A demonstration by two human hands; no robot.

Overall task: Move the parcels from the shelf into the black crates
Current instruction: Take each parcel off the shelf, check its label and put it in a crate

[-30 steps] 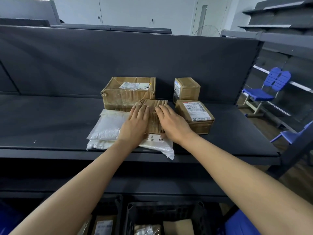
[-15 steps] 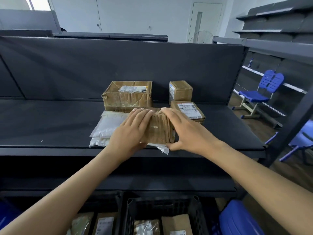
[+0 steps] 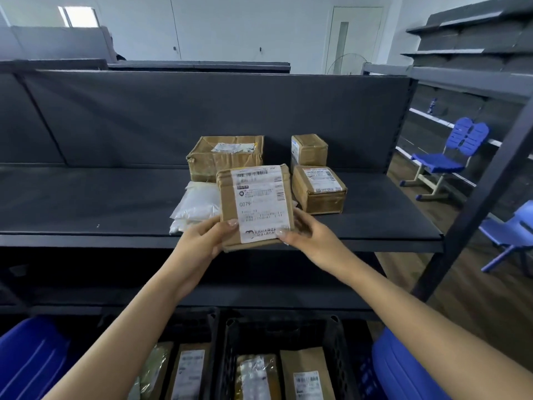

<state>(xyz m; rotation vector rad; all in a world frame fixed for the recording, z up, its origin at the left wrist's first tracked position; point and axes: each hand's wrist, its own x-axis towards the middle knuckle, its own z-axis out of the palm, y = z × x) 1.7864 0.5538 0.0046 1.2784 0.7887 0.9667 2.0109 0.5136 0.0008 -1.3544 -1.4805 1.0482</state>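
Observation:
A flat brown cardboard parcel [image 3: 255,203] with a white shipping label facing me is held tilted up above the front edge of the dark shelf [image 3: 86,203]. My left hand [image 3: 203,238] grips its lower left corner and my right hand [image 3: 310,233] its lower right corner. On the shelf behind it lie a white plastic bag parcel [image 3: 199,202], a large taped box [image 3: 226,157], a small upright box [image 3: 309,149] and a labelled box [image 3: 318,189]. Below, two black crates [image 3: 284,327] [image 3: 202,321] hold several parcels.
Blue bins stand at the bottom left [image 3: 31,359] and bottom right [image 3: 403,368]. A dark shelf post [image 3: 473,203] rises on the right, with blue chairs [image 3: 450,157] on the wooden floor beyond it. More dark shelving fills the far right.
Both hands closed on the flat brown parcel, lifted it off the white bag and turned it over so its label faces me. It has come toward the shelf's front edge.

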